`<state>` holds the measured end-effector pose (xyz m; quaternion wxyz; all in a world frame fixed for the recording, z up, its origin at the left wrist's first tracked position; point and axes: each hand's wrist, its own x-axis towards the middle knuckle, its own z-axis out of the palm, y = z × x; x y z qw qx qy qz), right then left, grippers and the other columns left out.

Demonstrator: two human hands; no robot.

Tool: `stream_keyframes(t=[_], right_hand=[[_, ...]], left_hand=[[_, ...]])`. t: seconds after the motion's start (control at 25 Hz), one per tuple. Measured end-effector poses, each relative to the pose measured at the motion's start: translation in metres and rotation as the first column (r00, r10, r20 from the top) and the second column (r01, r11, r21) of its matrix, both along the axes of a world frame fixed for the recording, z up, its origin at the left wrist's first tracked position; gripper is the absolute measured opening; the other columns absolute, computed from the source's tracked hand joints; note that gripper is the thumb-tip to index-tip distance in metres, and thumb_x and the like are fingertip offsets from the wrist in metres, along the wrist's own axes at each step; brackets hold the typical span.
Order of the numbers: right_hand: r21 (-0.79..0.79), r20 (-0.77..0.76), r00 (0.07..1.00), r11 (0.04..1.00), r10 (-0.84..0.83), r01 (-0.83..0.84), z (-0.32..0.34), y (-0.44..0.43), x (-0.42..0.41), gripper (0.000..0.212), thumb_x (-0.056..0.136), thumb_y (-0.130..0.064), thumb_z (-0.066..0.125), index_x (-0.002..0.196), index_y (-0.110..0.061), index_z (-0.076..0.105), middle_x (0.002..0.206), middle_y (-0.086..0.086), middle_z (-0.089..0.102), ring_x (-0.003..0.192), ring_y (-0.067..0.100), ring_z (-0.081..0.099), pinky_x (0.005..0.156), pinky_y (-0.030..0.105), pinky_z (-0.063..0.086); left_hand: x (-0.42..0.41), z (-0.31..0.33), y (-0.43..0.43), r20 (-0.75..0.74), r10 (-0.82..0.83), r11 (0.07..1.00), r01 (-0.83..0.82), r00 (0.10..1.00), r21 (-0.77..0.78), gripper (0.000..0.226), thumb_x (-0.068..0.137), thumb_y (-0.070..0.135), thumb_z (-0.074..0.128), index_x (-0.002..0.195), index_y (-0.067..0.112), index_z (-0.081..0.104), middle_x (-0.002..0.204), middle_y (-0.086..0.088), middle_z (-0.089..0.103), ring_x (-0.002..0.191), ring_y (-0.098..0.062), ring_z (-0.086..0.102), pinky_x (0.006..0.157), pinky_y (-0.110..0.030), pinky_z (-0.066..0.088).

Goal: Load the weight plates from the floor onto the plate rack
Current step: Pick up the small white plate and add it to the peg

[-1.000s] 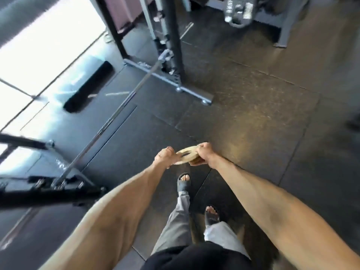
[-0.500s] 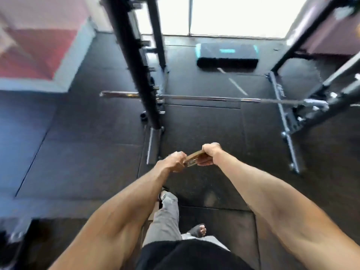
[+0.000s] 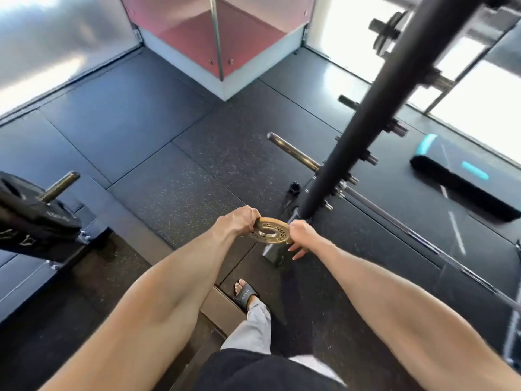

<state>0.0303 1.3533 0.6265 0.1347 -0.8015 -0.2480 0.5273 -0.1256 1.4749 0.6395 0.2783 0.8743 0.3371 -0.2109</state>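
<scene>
Two hands hold one gold plate (image 3: 271,232): the left hand (image 3: 239,222) grips one edge, the right hand (image 3: 303,235) pinches the other.

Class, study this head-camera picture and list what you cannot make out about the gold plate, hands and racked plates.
1. Gold plate, head view: lettering partly covered by the left hand and right hand; its weight marking is too small to read.
2. Right hand's underside grip: hidden by the plate.
3. Black plates on the peg at left: cut off by the frame edge, count unclear.
</scene>
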Motion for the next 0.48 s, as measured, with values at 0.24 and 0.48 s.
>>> stream_keyframes(t=[0.24, 0.48], right_hand=[[0.116, 0.331, 0.783, 0.8, 0.527, -0.588, 0.031, 0.137, 0.002, 0.004, 0.091, -0.025, 0.067, 0.092, -0.021, 0.066, 0.086, 0.0, 0.066, 0.076, 0.018, 0.06, 0.06, 0.026, 0.044], [0.157, 0.323, 0.772, 0.773, 0.547, -0.614, 0.024, 0.256, -0.007, 0.028, 0.092, -0.033, 0.069, 0.069, -0.025, 0.055, 0.066, -0.006, 0.064, 0.058, 0.016, 0.064, 0.065, 0.033, 0.053]], left_hand=[[-0.025, 0.009, 0.11, 0.095, 0.16, 0.986, -0.155, 0.982, -0.058, 0.038, 0.08, -0.011, 0.057, 0.106, 0.012, 0.073, 0.097, -0.01, 0.073, 0.087, -0.022, 0.068, 0.071, -0.028, 0.051], [-0.056, 0.004, 0.211, 0.202, 0.429, 0.902, -0.406, 0.88, -0.15, 0.011, 0.089, 0.001, 0.061, 0.098, 0.004, 0.068, 0.095, -0.013, 0.073, 0.078, -0.022, 0.07, 0.062, -0.029, 0.055]])
